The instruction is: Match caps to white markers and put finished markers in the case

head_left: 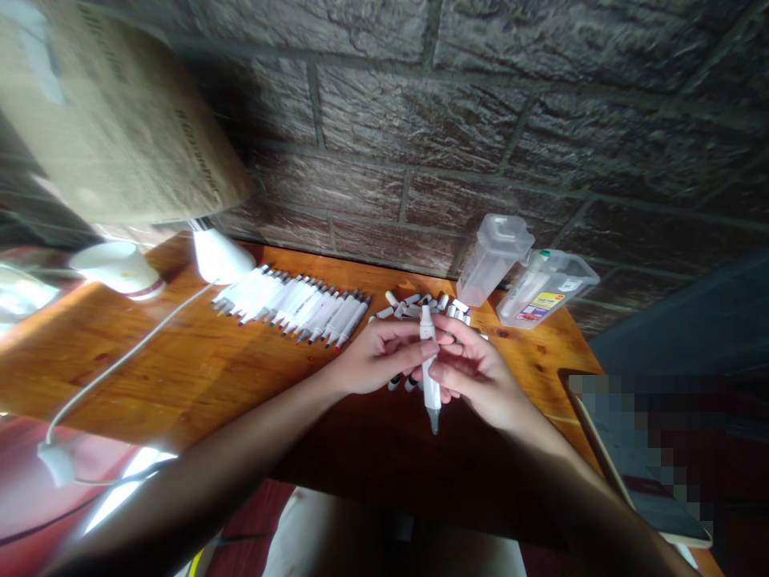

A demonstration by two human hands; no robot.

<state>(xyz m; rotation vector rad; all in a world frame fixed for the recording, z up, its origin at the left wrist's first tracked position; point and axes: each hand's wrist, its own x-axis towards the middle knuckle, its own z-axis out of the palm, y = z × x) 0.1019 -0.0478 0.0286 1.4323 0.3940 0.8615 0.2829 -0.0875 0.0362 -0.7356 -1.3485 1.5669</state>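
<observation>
My left hand and my right hand meet over the wooden table, both gripping one white marker held upright, its grey cap pointing down. Behind my hands lies a loose heap of markers. To the left, several white markers lie side by side in a neat row.
A clear plastic box and its clear lid part with a yellow label stand at the back right by the brick wall. A white lamp base and a white cable lie at the left. A cardboard box hangs over the back left.
</observation>
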